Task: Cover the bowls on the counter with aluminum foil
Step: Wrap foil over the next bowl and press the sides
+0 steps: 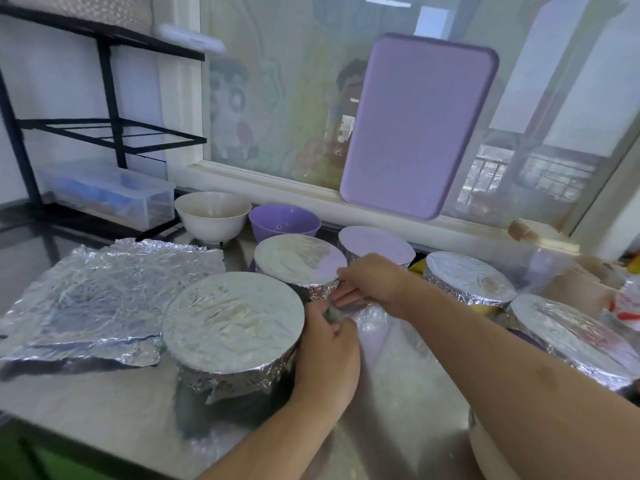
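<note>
left hand (323, 355) curled against foil-covered bowl (232, 327), frame centre | right hand (372, 282) pinching foil rim of second covered bowl (300, 261) | spare foil sheet (104, 299) left on tabletop (114, 403)

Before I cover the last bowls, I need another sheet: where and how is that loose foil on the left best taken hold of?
Pinch the loose foil sheet at its near right corner, coming in from the right beside the nearest covered bowl. There its edge is folded and lifts off the counter, so fingers can slip under; elsewhere it lies flat and crinkled.
</note>
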A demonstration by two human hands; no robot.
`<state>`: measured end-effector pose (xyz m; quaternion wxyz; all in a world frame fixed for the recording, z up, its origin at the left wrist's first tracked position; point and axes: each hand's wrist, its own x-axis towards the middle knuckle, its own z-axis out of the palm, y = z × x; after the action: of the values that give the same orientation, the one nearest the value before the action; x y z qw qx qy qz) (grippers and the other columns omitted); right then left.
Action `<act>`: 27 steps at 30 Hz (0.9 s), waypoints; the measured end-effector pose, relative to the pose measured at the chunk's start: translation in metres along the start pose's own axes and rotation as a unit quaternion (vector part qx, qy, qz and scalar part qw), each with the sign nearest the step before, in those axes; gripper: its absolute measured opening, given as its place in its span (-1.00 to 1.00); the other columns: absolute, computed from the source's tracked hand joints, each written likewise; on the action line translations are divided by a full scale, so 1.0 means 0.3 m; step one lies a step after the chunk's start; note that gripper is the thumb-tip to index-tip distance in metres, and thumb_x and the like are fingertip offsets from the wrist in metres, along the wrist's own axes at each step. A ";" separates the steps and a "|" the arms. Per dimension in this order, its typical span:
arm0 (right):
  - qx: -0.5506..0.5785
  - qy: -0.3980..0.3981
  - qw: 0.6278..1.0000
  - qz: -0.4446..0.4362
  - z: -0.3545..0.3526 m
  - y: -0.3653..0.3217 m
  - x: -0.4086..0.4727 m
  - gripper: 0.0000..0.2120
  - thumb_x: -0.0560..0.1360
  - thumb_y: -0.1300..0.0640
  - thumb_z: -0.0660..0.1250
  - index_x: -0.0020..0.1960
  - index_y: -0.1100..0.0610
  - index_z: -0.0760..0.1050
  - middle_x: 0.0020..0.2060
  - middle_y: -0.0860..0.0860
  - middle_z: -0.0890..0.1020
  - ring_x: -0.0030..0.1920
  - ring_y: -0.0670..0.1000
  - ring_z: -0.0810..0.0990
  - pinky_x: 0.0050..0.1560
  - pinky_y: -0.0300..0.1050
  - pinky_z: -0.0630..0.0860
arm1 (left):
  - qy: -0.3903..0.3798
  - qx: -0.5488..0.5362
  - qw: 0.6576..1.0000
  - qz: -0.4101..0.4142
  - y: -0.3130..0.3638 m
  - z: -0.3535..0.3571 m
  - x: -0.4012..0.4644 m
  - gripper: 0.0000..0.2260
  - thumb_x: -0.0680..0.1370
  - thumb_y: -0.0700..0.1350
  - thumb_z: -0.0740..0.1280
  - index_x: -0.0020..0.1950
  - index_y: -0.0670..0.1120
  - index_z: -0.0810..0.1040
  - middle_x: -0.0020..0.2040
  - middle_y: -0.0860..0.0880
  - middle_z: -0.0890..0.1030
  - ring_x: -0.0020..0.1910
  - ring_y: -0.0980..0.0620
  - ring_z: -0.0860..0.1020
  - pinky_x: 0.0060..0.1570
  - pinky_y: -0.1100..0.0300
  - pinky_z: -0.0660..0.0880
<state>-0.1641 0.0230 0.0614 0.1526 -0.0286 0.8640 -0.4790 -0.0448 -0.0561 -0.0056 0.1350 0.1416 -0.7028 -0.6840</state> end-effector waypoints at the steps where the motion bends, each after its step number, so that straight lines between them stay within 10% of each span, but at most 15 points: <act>1: 0.000 0.000 1.000 0.001 -0.014 -0.002 -0.017 -0.74 0.67 0.24 0.24 0.14 0.44 0.58 -0.04 0.29 0.76 -0.06 0.21 0.78 0.12 0.03 0.71 | -0.005 0.008 1.000 0.003 -0.004 0.002 -0.001 -0.86 0.62 -0.14 0.31 0.11 0.09 0.46 -0.05 0.10 0.62 -0.08 0.21 0.55 -0.17 0.42 0.38; 3: -0.008 0.010 1.000 0.001 -0.057 -0.002 -0.067 -0.70 0.68 0.24 0.24 0.26 0.46 0.55 0.06 0.33 0.73 -0.08 0.19 0.76 -0.08 -0.16 0.68 | -0.027 0.022 0.999 0.006 -0.003 0.009 -0.015 -0.82 0.64 -0.12 0.29 0.22 0.08 0.48 -0.03 0.08 0.63 -0.09 0.19 0.58 -0.14 0.31 0.45; 7: -0.039 0.036 0.999 -0.009 -0.186 0.057 -0.192 -0.70 0.67 0.20 0.25 0.28 0.36 0.58 0.02 0.18 0.77 0.13 0.18 0.74 0.26 0.05 0.59 | -0.075 0.044 0.996 0.027 0.014 0.052 -0.072 -0.80 0.65 -0.13 0.28 0.27 0.03 0.51 0.09 0.12 0.60 -0.05 0.20 0.59 -0.02 0.32 0.51; 10: -0.007 0.067 0.998 -0.009 -0.280 0.123 -0.301 -0.65 0.65 0.21 0.27 0.28 0.47 0.54 0.09 0.33 0.70 0.27 0.34 0.61 0.42 0.23 0.50 | -0.111 0.050 0.992 0.015 0.054 0.099 -0.145 -0.79 0.61 -0.07 0.29 0.24 0.06 0.55 0.11 0.12 0.62 0.06 0.00 0.64 0.15 -0.05 0.60; 14: 0.005 0.101 0.995 -0.012 -0.379 0.211 -0.436 -0.69 0.57 0.25 0.38 0.18 0.48 0.58 -0.03 0.25 0.76 0.14 0.24 0.73 0.36 0.21 0.56 | -0.152 0.081 0.985 0.020 0.083 0.160 -0.223 -0.68 0.44 0.11 0.26 0.15 0.09 0.59 0.11 0.09 0.65 0.12 0.01 0.64 0.21 -0.10 0.60; 19: -0.051 0.159 0.986 0.008 -0.504 0.303 -0.604 -0.62 0.36 0.13 0.49 -0.01 0.44 0.59 -0.22 0.27 0.65 -0.13 0.16 0.61 -0.05 0.07 0.47 | -0.183 0.194 0.962 0.064 0.119 0.184 -0.306 -0.84 0.60 0.10 0.31 0.06 0.08 0.60 0.00 0.10 0.66 -0.01 0.10 0.62 0.07 0.04 0.59; 23: -0.267 0.180 0.944 0.070 -0.559 0.367 -0.750 -0.53 0.57 -0.13 0.13 0.06 0.19 0.65 -0.08 0.14 0.74 -0.17 0.11 0.70 -0.06 0.06 0.69 | -0.220 0.352 0.904 0.104 0.153 0.181 -0.362 -0.79 0.53 0.11 0.27 -0.10 0.02 0.59 -0.18 0.03 0.69 -0.22 0.04 0.66 -0.19 0.10 0.57; 27: -0.198 0.074 0.961 0.181 -0.540 0.364 -0.842 -0.73 0.60 0.24 0.10 0.05 0.33 0.55 -0.29 0.24 0.74 -0.32 0.24 0.76 -0.22 0.01 0.69 | -0.248 0.354 0.897 0.090 0.142 0.195 -0.344 -0.81 0.51 -0.08 0.21 -0.09 -0.12 0.58 -0.34 -0.09 0.69 -0.58 0.05 0.57 -0.53 0.21 0.45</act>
<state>0.0398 0.2639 0.1097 0.1638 0.1344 0.9410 -0.2637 0.0273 0.0385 0.0357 -0.0410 -0.0581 -0.9189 -0.3881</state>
